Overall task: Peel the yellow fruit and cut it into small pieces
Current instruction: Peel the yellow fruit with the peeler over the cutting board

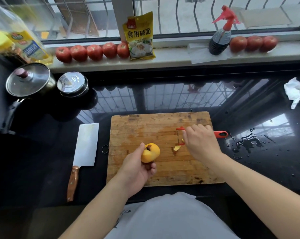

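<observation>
Left hand (135, 168) held the round yellow fruit (150, 155) in a closed grip; right hand (200, 142) clasped the red plastic peeler (181, 136). Wet fruit could slip, and the blade might nick the fingers.

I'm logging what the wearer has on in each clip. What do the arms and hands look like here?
Both forearms are bare to the bottom edge of the frame, with no sleeves showing. The left hand and right hand wear no gloves, and no rings, watch or bracelet can be seen. A white garment covers the torso.
</observation>
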`<state>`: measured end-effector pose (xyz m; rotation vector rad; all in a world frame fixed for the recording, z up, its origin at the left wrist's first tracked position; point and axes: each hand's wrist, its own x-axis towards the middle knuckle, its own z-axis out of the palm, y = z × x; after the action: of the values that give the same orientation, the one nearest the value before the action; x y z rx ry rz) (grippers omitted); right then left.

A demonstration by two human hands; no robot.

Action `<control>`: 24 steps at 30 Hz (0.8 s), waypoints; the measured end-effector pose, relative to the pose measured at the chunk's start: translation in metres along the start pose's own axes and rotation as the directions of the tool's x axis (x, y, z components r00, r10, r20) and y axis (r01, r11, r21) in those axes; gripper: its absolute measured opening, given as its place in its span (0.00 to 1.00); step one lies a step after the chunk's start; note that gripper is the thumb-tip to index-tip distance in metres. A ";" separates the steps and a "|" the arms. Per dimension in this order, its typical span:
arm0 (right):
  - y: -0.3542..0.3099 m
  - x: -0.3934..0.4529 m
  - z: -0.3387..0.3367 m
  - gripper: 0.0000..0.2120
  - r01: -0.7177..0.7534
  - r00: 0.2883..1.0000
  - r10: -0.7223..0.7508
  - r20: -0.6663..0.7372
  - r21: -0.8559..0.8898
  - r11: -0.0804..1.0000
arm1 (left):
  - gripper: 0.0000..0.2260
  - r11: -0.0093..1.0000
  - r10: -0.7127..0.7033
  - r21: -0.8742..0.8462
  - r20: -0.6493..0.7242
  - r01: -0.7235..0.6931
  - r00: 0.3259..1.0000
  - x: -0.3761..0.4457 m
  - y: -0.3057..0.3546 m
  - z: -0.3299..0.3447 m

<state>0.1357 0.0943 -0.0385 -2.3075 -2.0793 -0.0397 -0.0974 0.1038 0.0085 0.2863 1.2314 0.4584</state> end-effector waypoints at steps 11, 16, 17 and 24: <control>-0.056 -0.021 -0.053 0.19 0.393 0.907 -0.366 -0.206 0.106 0.914 | 0.13 0.995 -0.029 0.092 0.050 0.024 0.998 -0.002 0.004 0.014; -0.052 -0.026 -0.048 0.20 0.403 0.903 -0.392 -0.173 0.034 0.914 | 0.13 0.981 0.015 0.193 -0.032 -0.009 0.999 -0.003 0.001 0.018; -0.051 -0.026 -0.047 0.20 0.397 0.905 -0.387 -0.176 0.024 0.918 | 0.13 0.978 0.025 0.207 -0.044 -0.016 0.999 -0.004 0.000 0.017; -0.029 -0.026 -0.029 0.20 0.238 0.960 -0.224 -0.167 0.071 0.969 | 0.12 0.986 0.032 0.165 0.005 -0.033 0.999 -0.015 0.001 0.022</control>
<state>0.1041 0.0703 -0.0107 -1.9321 -2.2072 -0.1273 -0.0807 0.0978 0.0287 0.4489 1.2666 0.3843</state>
